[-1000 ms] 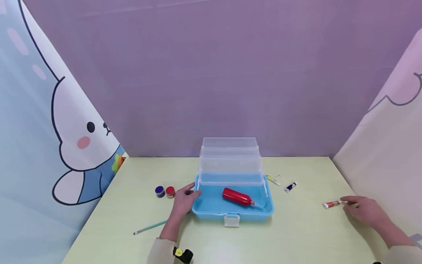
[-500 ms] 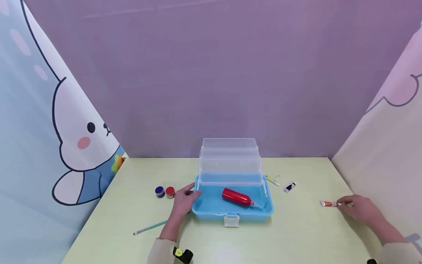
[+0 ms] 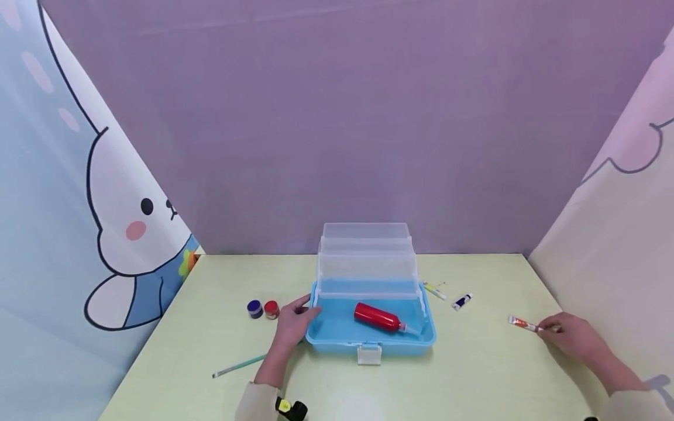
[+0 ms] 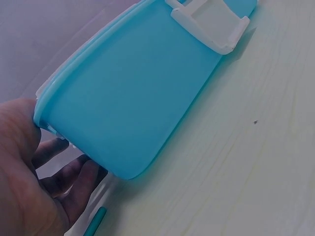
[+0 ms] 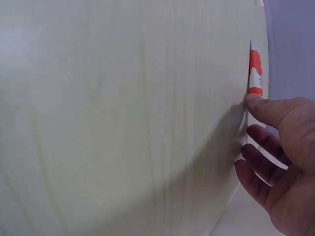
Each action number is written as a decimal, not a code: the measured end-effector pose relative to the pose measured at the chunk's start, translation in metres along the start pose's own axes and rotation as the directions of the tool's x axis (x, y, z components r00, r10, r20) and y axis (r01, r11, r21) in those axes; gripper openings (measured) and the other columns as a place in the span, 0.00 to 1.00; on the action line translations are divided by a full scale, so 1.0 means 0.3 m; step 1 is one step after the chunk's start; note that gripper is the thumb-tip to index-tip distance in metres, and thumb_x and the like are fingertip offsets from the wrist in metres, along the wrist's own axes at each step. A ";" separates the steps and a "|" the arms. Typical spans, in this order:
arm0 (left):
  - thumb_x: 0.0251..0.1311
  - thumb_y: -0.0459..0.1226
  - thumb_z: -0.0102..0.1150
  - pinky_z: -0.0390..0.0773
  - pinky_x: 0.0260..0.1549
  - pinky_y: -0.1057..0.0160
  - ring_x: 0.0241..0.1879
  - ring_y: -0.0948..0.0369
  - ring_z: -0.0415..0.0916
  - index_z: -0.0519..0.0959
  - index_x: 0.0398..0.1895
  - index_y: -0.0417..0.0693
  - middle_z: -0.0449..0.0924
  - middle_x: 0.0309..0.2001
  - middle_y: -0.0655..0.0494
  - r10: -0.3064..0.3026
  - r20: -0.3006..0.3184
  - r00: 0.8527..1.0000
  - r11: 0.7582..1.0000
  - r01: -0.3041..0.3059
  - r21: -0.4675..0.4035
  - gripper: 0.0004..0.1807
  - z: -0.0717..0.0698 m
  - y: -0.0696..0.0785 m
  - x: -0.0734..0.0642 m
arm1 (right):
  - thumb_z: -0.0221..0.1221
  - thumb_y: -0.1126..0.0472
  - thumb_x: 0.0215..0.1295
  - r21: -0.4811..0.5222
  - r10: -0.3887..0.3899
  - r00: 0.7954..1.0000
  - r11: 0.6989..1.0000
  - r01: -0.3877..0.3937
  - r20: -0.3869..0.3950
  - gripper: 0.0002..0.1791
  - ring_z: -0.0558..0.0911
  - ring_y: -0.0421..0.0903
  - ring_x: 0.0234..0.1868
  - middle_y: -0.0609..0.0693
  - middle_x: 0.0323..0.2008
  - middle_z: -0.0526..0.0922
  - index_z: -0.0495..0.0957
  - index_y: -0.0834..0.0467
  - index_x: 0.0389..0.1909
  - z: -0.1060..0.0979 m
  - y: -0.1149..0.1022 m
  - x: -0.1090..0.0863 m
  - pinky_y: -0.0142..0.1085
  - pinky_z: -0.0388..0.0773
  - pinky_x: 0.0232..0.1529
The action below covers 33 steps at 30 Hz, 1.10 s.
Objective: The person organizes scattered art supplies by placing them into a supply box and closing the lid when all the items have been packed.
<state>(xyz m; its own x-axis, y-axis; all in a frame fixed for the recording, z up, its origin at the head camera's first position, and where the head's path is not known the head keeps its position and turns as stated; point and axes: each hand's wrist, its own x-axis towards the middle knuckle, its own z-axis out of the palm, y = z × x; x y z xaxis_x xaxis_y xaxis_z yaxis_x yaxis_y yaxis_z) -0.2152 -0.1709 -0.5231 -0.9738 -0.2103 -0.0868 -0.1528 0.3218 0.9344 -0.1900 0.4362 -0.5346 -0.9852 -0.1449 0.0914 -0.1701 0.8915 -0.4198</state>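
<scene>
A light blue storage box [image 3: 337, 347] stands open mid-table, its clear stepped lid part [image 3: 365, 263] raised at the back. My left hand [image 3: 292, 326] grips its left side, thumb over the rim and fingers against the outer wall, as the left wrist view shows too. Inside the box lies a red bottle [image 3: 377, 316] with a clear nozzle. Far to the right, my right hand [image 3: 571, 337] pinches one end of an orange-and-white paint tube [image 3: 521, 323] between thumb and fingers. In the right wrist view, that tube [image 5: 255, 71] points away from the hand, close over the table.
Right of the box lie a yellow tube [image 3: 434, 290] and a dark blue paint tube [image 3: 462, 302]. Two small paint pots, one blue [image 3: 255, 309] and one red [image 3: 271, 309], stand to its left. A green-handled paintbrush [image 3: 242, 364] lies partly behind the left forearm.
My right hand has moved slightly left with the orange-and-white paint tube, which has turned so its far end points up and left. My left hand keeps its grip on the box.
</scene>
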 end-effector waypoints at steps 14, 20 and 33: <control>0.56 0.43 0.69 0.80 0.38 0.57 0.38 0.54 0.75 0.77 0.61 0.44 0.79 0.39 0.48 0.016 0.009 1.000 1.000 -0.016 -0.007 0.29 0.001 -0.005 0.000 | 0.67 0.65 0.55 -0.040 -0.109 0.984 0.994 0.104 -0.144 0.02 0.75 0.74 0.45 0.73 0.44 0.78 0.83 0.58 0.28 0.026 -0.003 -0.015 0.66 0.69 0.42; 0.56 0.43 0.68 0.80 0.39 0.57 0.38 0.54 0.75 0.78 0.61 0.46 0.80 0.39 0.48 0.010 0.007 1.000 1.000 -0.010 -0.002 0.28 0.002 -0.002 0.002 | 0.68 0.66 0.53 -0.051 -0.129 0.976 0.991 0.122 -0.177 0.03 0.72 0.76 0.48 0.76 0.46 0.76 0.83 0.59 0.28 0.028 -0.005 -0.012 0.67 0.67 0.43; 0.57 0.44 0.67 0.80 0.41 0.54 0.40 0.53 0.75 0.77 0.62 0.47 0.79 0.42 0.48 0.004 0.013 1.000 1.000 -0.004 0.012 0.29 -0.002 0.004 -0.004 | 0.68 0.68 0.53 0.001 -0.148 0.958 0.988 0.153 -0.247 0.04 0.68 0.80 0.50 0.81 0.52 0.68 0.83 0.65 0.26 0.013 -0.046 0.011 0.67 0.63 0.48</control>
<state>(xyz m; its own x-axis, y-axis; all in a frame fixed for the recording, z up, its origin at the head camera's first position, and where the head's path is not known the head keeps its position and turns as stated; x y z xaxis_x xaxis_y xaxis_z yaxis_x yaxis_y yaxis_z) -0.2141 -0.1709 -0.5218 -0.9764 -0.1970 -0.0880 -0.1512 0.3341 0.9303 -0.1908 0.4217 -0.5322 -0.9131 -0.1646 0.3730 -0.3188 0.8587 -0.4014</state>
